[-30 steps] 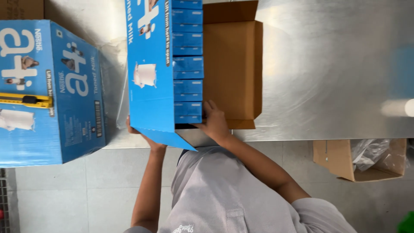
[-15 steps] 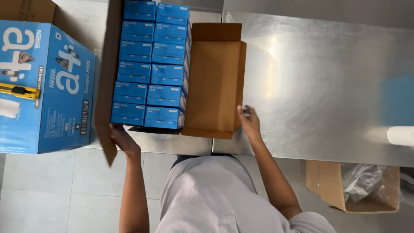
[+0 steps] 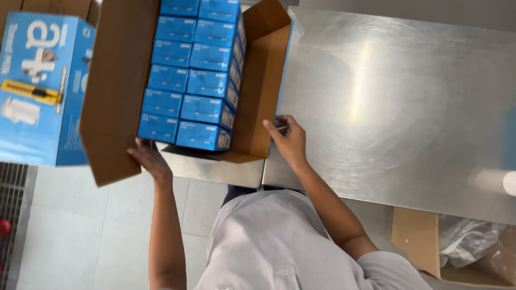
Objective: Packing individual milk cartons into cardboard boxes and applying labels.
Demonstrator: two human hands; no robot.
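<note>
Since half a second ago, both flaps of the carton (image 3: 252, 96) have swung wider, and my right hand (image 3: 289, 140) has come in from the bare steel to the carton's right flap. That hand now curls against the flap's blue printed outer face, fingers bent, thumb toward the edge. My left hand (image 3: 150, 159) sits at the carton's near left corner, fingers spread flat under the brown corrugated left flap (image 3: 115, 91), which lies fully open.

Carton position: on the near edge of the table (image 3: 398, 107), a brushed stainless sheet with swirl marks and a bright glare streak. Inside stand two rows of small rectangular blue packs (image 3: 191, 75), glossy, tightly stacked edge to edge.

At left sits a closed blue case (image 3: 37, 102), with a yellow cutter (image 3: 32, 92) lying on its top. Below the table's right end, an open brown box (image 3: 416, 239) holds crumpled clear plastic (image 3: 467, 241).
</note>
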